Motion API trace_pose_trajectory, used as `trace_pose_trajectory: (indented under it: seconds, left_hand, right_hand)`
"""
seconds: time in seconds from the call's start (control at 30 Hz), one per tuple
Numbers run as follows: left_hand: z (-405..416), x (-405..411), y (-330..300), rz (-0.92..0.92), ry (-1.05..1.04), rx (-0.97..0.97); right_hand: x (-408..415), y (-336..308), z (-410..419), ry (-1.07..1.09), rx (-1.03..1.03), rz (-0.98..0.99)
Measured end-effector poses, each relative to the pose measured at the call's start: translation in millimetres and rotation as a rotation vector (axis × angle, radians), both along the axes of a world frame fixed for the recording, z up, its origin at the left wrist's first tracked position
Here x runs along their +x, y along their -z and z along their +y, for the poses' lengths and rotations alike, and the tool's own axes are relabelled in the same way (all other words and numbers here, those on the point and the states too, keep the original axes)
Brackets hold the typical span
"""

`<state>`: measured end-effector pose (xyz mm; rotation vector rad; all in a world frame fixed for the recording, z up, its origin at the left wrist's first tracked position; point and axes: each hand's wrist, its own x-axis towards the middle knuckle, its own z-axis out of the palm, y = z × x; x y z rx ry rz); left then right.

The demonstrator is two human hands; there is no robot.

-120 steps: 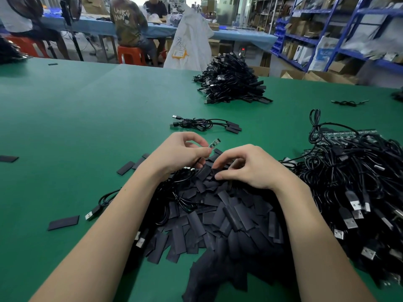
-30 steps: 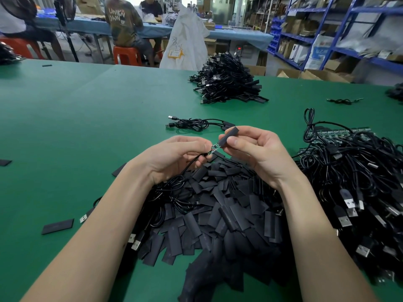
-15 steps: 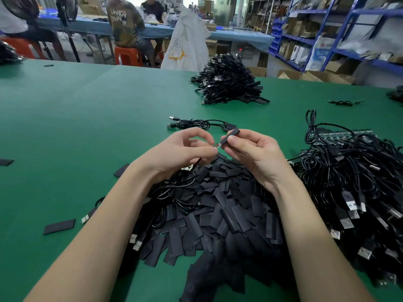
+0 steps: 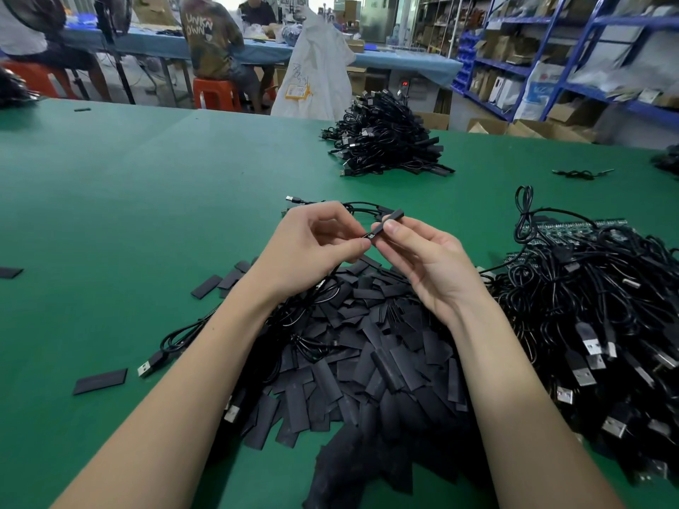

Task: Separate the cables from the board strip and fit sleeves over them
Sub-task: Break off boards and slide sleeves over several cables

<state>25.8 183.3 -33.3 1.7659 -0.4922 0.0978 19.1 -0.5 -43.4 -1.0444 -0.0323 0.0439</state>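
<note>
Right hand [image 4: 426, 262] pinches black sleeve [image 4: 390, 224] between thumb and fingers, above sleeve pile [image 4: 371, 354]; left hand [image 4: 312, 247] pinches cable [image 4: 323, 288] end at sleeve's near mouth, fingers curled round it; cable trails down onto sleeve pile; board strip [image 4: 573, 229] lies right of sleeve pile, under tangled cable heap [image 4: 602, 325]; finished cable stack [image 4: 385, 141] sits beyond sleeve pile on green table [image 4: 128, 200].
</note>
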Motion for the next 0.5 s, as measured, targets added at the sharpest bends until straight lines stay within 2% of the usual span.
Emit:
trace_pose_trajectory:
  seconds: [0.5]
  left_hand:
    - [-0.8,4.2,4.6,-0.071,-0.027,-0.049]
  right_hand:
    - [-1.6,-1.7,6.4,0.009,0.019,-0.016]
